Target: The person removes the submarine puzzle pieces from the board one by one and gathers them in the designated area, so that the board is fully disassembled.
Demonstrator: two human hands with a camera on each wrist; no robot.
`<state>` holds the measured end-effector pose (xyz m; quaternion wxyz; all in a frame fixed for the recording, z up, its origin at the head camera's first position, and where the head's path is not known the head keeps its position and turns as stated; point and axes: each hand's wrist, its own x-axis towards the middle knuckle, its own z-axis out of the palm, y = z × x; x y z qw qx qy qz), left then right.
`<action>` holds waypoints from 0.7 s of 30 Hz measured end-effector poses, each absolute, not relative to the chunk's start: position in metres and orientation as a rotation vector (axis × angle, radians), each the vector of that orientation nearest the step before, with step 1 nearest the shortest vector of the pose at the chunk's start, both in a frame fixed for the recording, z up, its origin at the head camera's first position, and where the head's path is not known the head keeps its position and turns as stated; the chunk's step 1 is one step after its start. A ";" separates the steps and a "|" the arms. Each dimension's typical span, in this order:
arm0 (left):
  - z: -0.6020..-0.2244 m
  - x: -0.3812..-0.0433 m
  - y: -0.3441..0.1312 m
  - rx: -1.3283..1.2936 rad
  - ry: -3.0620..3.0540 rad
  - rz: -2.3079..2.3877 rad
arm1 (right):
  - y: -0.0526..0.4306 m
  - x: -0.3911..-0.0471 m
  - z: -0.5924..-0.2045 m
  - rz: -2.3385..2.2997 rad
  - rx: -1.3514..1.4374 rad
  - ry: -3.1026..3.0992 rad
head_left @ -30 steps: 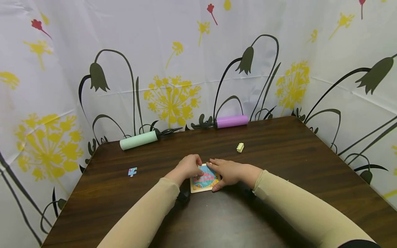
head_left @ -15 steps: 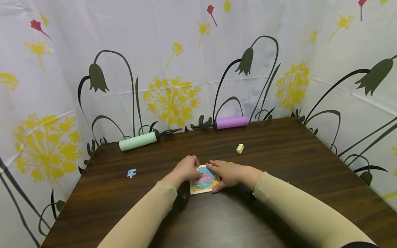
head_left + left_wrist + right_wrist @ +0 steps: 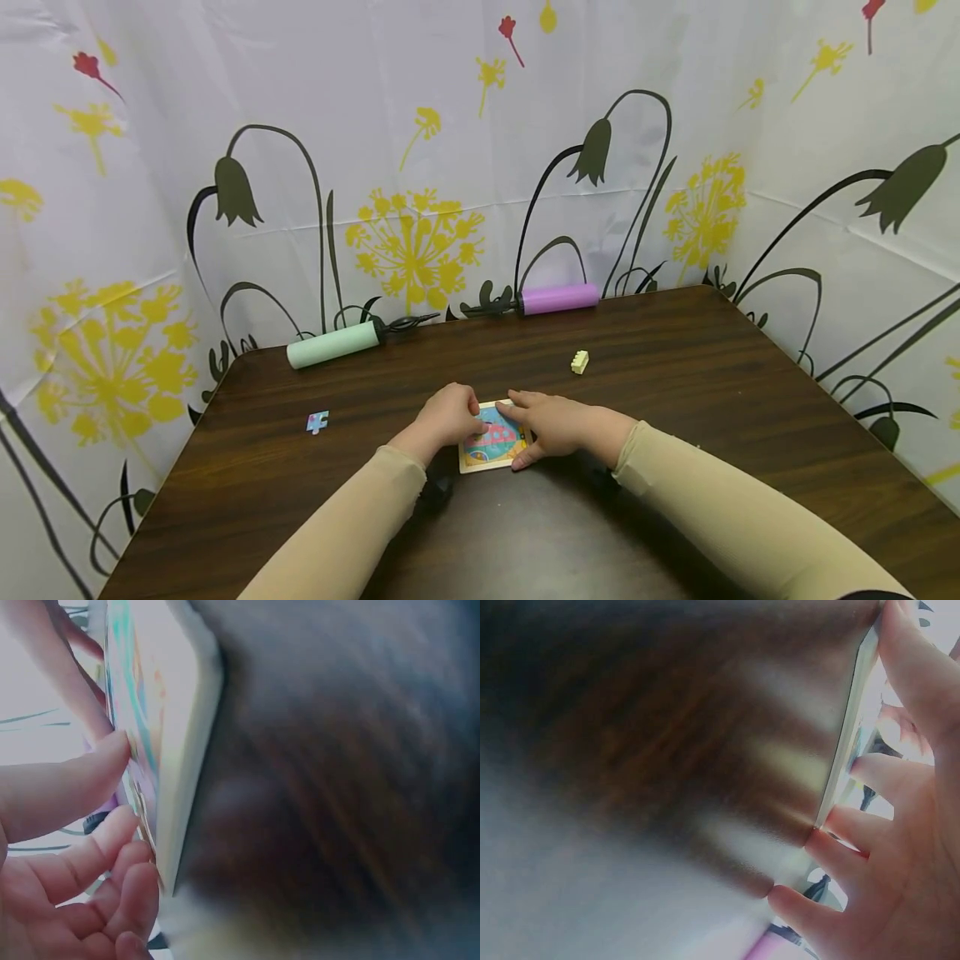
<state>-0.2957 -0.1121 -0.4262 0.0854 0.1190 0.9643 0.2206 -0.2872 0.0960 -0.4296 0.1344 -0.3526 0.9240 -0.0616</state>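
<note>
Puzzle [image 3: 497, 442], left fingers [image 3: 100, 846] on top, right fingers [image 3: 861, 827] at edge

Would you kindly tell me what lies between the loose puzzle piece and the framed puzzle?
In the head view, bare tabletop and then the left hand lie between the loose puzzle piece and the framed puzzle.

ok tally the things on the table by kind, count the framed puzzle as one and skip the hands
Framed puzzle: 1
Loose puzzle piece, off to the left: 1
Pale yellow block: 1
Black-ended tubes: 2, a green tube and a purple tube
Total: 5
</note>
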 end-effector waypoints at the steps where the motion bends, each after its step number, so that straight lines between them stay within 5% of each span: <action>1: -0.426 -0.296 -0.113 0.358 2.861 0.684 | 0.096 -0.287 -0.430 -0.178 -1.019 2.679; 21: -0.427 -0.299 -0.120 0.326 2.757 0.972 | 0.095 -0.289 -0.433 -0.170 -1.022 2.689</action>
